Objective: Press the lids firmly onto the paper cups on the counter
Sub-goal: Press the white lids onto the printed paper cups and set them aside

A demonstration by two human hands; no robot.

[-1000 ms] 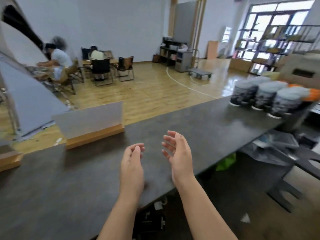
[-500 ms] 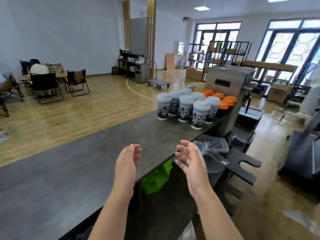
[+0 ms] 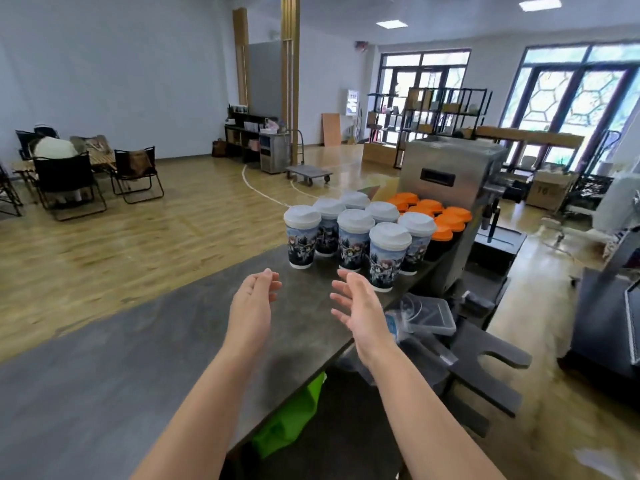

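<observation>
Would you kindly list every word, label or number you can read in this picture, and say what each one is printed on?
"16", faint and uncertain: on the cardboard box by the windows.
Paper cups: printed artwork only, any lettering too blurred to read.
White sign on the far wall: marks too small to read.
Steel machine: its dark panel shows no legible text.

A café-like hall: lidded paper cups [image 3: 353, 237] on a grey worktop [image 3: 138, 375], a steel machine [image 3: 446, 174], folding chairs [image 3: 135, 174], shelving [image 3: 433, 112].
</observation>
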